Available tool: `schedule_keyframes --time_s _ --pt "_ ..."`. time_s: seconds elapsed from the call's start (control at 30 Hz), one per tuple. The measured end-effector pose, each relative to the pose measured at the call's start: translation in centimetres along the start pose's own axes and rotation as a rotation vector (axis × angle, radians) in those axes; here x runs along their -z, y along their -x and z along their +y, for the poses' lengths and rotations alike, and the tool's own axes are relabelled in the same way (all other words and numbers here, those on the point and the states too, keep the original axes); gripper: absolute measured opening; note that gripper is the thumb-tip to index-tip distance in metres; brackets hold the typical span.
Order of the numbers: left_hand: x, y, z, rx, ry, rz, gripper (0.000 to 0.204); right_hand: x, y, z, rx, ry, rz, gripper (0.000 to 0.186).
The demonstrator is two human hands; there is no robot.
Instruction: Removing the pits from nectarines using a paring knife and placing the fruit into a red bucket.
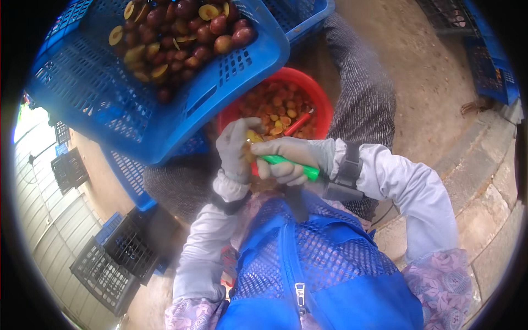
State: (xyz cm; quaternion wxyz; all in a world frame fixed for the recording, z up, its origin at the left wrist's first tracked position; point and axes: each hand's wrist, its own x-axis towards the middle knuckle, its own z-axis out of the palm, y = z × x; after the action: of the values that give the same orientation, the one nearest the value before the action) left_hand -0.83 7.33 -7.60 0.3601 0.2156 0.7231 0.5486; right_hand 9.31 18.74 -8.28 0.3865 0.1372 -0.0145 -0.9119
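Both my hands wear pale grey gloves and meet over the near edge of a red tub. My left hand is closed around a yellow-fleshed piece of plum, which is partly hidden by the fingers. In my right hand is a green-handled knife, its handle slanting across the palm; most of the blade is out of sight at the plum. Cut plum pieces fill the tub, and a red-handled tool lies on top of them.
Tilted at the far left, a blue crate holds whole and halved plums. More blue crates stand behind and below it. Black crates sit at the lower left; others are at the far right. A stone-block edge runs along the right.
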Motion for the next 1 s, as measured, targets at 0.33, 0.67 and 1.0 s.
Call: schedule_keyframes --time_s 0.33,0.67,1.0 --pt "-2.0 0.7 -0.2 -0.003 0.303 0.330 0.034 0.3 -0.4 0.7 0.002 -0.167 -0.244 0.048" --pt "0.2 2.4 0.3 0.006 0.327 0.097 0.024 -0.2 -0.9 1.5 -0.020 -0.098 -0.239 0.048" --pt "2.0 3.1 2.2 -0.159 0.027 -0.258 0.026 -0.5 -1.1 4.5 -0.020 -0.213 -0.536 0.051"
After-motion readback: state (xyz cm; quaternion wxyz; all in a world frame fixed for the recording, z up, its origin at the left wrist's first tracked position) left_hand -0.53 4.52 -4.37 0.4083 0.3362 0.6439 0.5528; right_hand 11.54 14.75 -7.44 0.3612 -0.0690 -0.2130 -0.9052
